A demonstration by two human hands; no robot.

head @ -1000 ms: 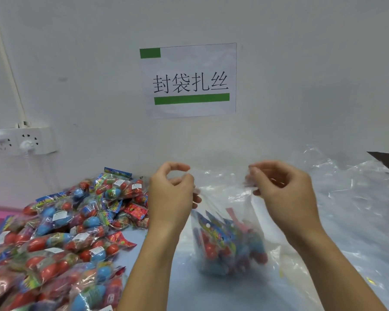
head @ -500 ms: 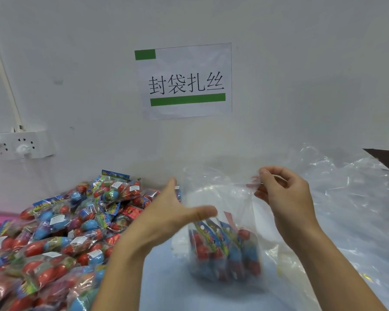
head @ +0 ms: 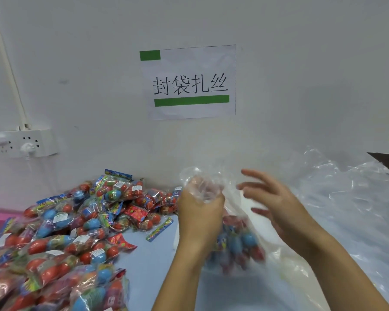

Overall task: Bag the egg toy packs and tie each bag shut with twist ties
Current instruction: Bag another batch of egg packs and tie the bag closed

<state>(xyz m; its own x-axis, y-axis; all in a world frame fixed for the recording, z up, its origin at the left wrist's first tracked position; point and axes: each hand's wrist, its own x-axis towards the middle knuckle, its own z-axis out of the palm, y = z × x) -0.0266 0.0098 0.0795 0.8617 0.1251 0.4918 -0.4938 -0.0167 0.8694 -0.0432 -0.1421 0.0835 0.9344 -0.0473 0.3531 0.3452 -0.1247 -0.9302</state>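
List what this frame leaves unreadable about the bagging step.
- Head view: egg toy packs inside the clear plastic bag are motion-blurred and half behind the left hand; no count possible.
- Twist tie: none discernible; the blurred right hand may hide one.
- Pile of red and blue egg toy packs: cut off by left and bottom edges.

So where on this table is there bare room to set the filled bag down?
Bare blue tabletop shows between the pile of egg toy packs and the left hand, reaching the near edge. Left is crowded with packs; right is covered by loose clear bags.
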